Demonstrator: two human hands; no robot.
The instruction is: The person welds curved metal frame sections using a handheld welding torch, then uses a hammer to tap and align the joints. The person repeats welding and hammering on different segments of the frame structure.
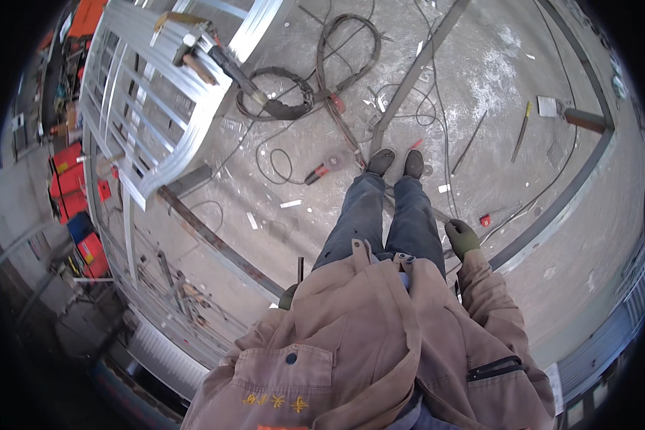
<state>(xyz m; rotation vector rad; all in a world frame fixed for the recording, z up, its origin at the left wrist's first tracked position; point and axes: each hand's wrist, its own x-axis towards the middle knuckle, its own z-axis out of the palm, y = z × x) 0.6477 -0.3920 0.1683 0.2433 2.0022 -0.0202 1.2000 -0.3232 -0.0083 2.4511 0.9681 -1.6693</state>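
Note:
My right hand (462, 238), in a green glove with a dark fingertip area, hangs beside my right thigh. Its fingers curl downward and look closed; whatever they hold, if anything, is hidden beneath. Only a small part of my left hand (288, 296) shows in its dark green glove, at the jacket's left edge. A short dark rod (300, 269) sticks up right beside that glove; the jacket covers the fingers, so I cannot see whether they grip it. My two dark shoes stand on the concrete floor among cables.
A silvery metal frame with rungs (150, 107) stands at the upper left, a hammer (196, 64) on it. Coiled cables (321, 61), an orange-and-black angle grinder (322, 170) and a red tape measure (485, 221) lie about. Steel bars (413, 75) cross the floor. Red boxes (66, 183) stand left.

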